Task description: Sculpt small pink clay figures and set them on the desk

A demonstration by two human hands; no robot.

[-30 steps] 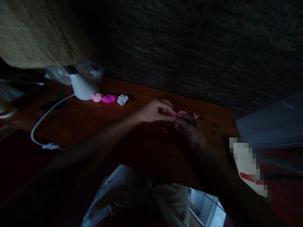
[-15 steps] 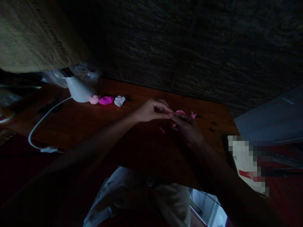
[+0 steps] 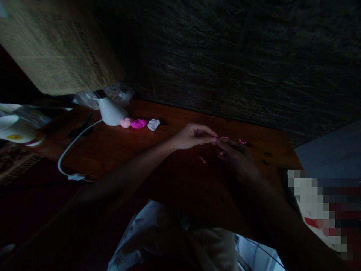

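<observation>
Over the wooden table, my left hand (image 3: 193,136) has its thumb and forefinger bent into a pinch. My right hand (image 3: 237,156) meets it, fingertips closed against the left ones. A trace of pink modelling clay shows at the touching fingertips; its shape is mostly hidden. Just behind my right fingers lies a flat pink clay piece (image 3: 225,137), partly covered. A small branching pink clay piece (image 3: 242,141) sits farther right. Nearer to me is a thin pink clay strip (image 3: 202,160). To the left, pale pink (image 3: 126,122), magenta (image 3: 139,123) and white (image 3: 153,124) clay lumps stand in a row.
A white lamp base (image 3: 111,111) under a printed shade (image 3: 70,52) stands at the left, its white cable (image 3: 60,158) looping forward. Dark scissors (image 3: 80,128) and a white cup (image 3: 17,130) are farther left. A dark textured wall (image 3: 225,64) rises behind the wooden table (image 3: 175,177).
The view has swung left, so everything appears shifted right, and the cup has come into view. Both hands keep their fingertips together, with only slight finger movement.
</observation>
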